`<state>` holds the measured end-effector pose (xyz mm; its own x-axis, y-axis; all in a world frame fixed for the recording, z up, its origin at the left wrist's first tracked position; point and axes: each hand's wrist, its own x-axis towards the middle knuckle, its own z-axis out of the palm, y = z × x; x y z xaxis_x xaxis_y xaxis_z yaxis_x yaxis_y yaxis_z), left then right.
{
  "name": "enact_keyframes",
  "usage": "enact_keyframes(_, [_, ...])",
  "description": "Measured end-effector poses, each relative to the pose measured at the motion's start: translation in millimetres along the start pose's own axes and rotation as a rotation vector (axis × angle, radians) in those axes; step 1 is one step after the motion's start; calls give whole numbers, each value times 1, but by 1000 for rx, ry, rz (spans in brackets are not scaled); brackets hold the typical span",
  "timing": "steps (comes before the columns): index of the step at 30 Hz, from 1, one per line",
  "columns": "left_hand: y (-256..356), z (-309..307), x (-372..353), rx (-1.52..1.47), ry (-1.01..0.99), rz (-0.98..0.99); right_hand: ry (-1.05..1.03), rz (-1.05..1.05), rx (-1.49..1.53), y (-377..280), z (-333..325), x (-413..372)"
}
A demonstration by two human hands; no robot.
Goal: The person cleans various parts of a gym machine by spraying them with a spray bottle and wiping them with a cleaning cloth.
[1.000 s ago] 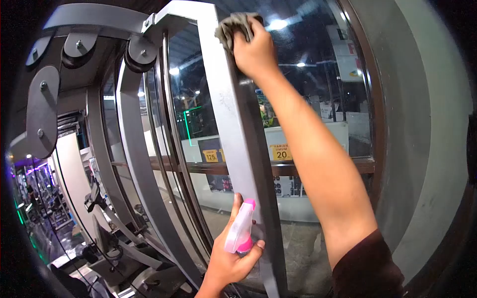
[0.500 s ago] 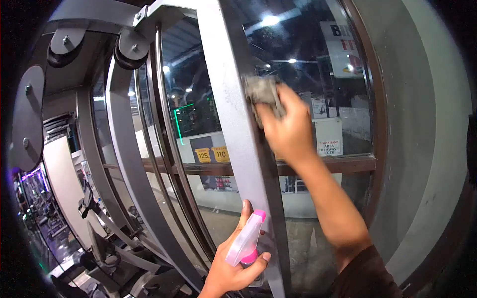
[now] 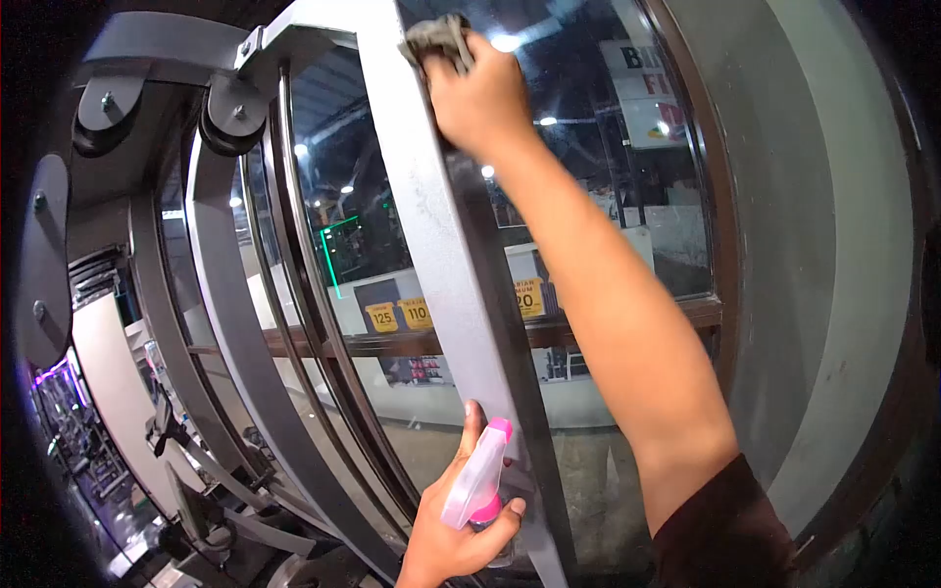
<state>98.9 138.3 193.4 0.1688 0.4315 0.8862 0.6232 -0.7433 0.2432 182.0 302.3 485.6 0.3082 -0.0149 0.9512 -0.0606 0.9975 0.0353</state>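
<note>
My right hand (image 3: 480, 98) is closed round a crumpled grey-green cloth (image 3: 438, 41). It presses the cloth against the side of a grey metal upright (image 3: 436, 206), high up on the gym machine's frame. Lower down, my left hand (image 3: 456, 524) grips a spray bottle (image 3: 475, 490) with a clear and pink trigger head, its pink nozzle pointing up. The left fingers lie close beside the same upright, and most of the bottle's body is hidden by the hand.
Behind the upright stand glass windows (image 3: 608, 245) in brown frames, with yellow price signs (image 3: 417, 314) showing. Pulleys (image 3: 235, 113) and a second curved upright (image 3: 221, 255) are at left. Exercise machines (image 3: 211, 510) fill the lower left; a grey wall (image 3: 794, 245) runs along the right.
My right hand has slid the cloth up along the upright, and the arm is now stretched further. The left hand keeps its hold on the spray bottle. The view has shifted slightly.
</note>
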Motion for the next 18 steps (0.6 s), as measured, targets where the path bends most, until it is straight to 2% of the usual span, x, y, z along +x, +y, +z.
enact_keyframes(3, [-11, -3, -9, -163, -85, -255, -12, 13, -27, 9, 6, 13])
enact_keyframes(7, [-18, -7, -11, -101, -74, -177, -101, -28, 18, 13, -25, -43])
enact_keyframes(8, [-24, -7, -12, -118, -73, -152, -146, 67, 47, 4, -40, -70])
enact_keyframes(10, [-22, -8, -11, -146, -74, -165, -163, 13, 78, 13, -63, -132])
enact_keyframes(11, [-21, -8, -11, -155, -72, -176, -175, 100, 52, 8, -80, -170])
enact_keyframes(12, [-20, -8, -10, -164, -68, -184, -187, 68, -47, 15, -96, -212])
enact_keyframes(13, [-21, -8, -9, -171, -65, -191, -222, 179, -40, 3, -113, -250])
enact_keyframes(14, [-24, -7, -12, -215, -60, -184, -197, 204, 9, 2, -124, -289])
enact_keyframes(18, [-23, -2, -11, -195, -39, -188, -221, 312, -25, -31, -150, -335])
